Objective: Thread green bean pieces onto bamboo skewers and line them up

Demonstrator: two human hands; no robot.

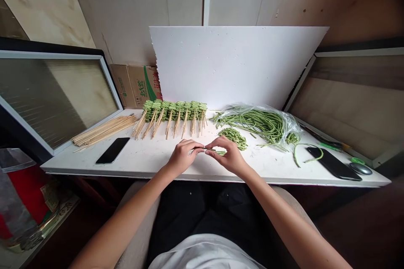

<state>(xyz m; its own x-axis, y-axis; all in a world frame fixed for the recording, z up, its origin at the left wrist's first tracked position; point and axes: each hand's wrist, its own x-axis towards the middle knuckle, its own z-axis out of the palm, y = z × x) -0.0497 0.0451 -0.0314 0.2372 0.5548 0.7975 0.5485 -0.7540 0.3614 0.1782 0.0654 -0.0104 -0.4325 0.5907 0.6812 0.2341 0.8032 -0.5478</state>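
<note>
My left hand (184,155) and my right hand (227,154) meet over the middle of the white table (151,159), fingers pinched together. Between them runs a thin bamboo skewer with short green bean pieces (217,151) on it; the left fingers pinch the stick end, the right fingers hold the green pieces. Just beyond the right hand lies a small heap of cut bean pieces (235,136). Behind the hands a row of finished bean skewers (172,114) is lined up.
Bare bamboo skewers (102,131) lie in a pile at left, beside a black phone (112,150). A plastic bag of long green beans (267,122) sits at right, with a second phone (333,163), scissors (328,141) and a white foam board (233,65) behind.
</note>
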